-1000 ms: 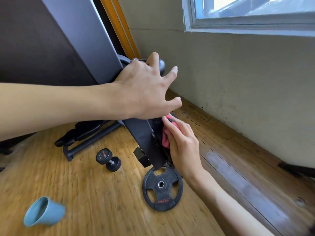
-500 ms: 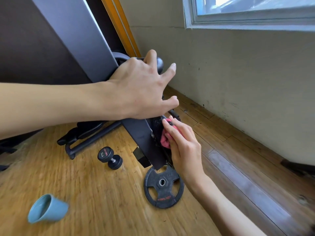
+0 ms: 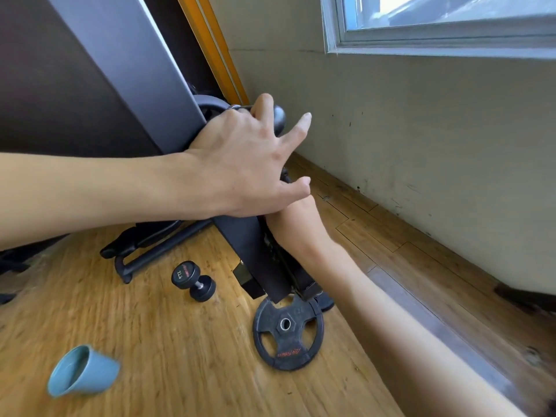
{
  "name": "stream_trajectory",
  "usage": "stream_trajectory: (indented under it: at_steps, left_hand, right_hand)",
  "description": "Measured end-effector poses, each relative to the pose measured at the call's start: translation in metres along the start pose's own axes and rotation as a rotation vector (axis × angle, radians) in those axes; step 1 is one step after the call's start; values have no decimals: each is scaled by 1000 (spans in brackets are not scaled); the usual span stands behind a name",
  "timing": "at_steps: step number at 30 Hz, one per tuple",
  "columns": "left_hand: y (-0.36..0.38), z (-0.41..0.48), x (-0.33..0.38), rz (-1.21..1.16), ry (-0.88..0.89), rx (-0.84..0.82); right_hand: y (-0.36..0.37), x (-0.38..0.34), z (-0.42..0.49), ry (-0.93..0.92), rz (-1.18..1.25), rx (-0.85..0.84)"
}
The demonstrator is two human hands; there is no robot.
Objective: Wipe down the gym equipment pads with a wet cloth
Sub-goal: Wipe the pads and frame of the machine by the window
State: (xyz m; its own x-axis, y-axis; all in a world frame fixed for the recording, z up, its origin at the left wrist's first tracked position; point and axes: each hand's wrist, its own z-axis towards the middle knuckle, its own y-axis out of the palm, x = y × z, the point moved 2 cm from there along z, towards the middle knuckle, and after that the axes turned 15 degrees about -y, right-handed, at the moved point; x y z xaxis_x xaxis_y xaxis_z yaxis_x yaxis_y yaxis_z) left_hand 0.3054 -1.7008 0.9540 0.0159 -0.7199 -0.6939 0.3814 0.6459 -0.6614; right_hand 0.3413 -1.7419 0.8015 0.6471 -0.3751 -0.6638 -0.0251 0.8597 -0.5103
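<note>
Black upholstered bench pad [image 3: 255, 254] slants up from the wooden floor [image 3: 180, 356], its foot beside a round black weight plate [image 3: 287, 329]. The right hand [image 3: 294, 227] reaches behind it. Its fingers and any wet cloth are hidden under the left hand [image 3: 240, 164], so I cannot tell their grip. Some left fingers [image 3: 264, 103] hook over the grey frame [image 3: 135, 70], index and thumb splayed. If that brace loosens, the tilted bench could slip.

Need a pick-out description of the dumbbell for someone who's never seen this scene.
Find the slanted black bench in the middle of the view. On the wooden floor left of its lower end lies a small black dumbbell. Unlike the flat weight plate nearby, it has two round heads, one marked 22.5.
</note>
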Motion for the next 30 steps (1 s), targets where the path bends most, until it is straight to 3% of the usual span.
stream_trajectory:
  at_steps: [3, 5, 10, 13, 16, 20, 24, 26, 30]
  left_hand:
    - [1, -2, -2, 38, 23, 11]
    - [-1, -2, -1, 24, 40, 21]
    - [-2, 1, 3, 10, 42, 23]
    - [0, 2, 4, 4, 12, 6]
    - [3, 2, 2, -3, -24, 1]
    - [8, 2, -2, -16, -53, 1]
    - [13, 4, -8, 9, -49, 2]
    - [14, 4, -11, 25, -26, 13]
    - [11, 3, -8, 20, -3, 20]
  right_hand:
    - [-7, -11, -48, -222, -45, 237]
    - [-2, -2, -81, -267, -77, 324]
    - [9, 18, -122, -288, -100, 343]
    - [0, 6, -94, -219, -71, 339]
    - [-4, -4, -38, -135, -90, 135]
    - [15, 4, 25, 166, 60, -77]
    - [17, 1, 42, 162, 19, -175]
    - [14, -2, 27, 84, 104, -86]
    - [10, -3, -31, -185, 37, 313]
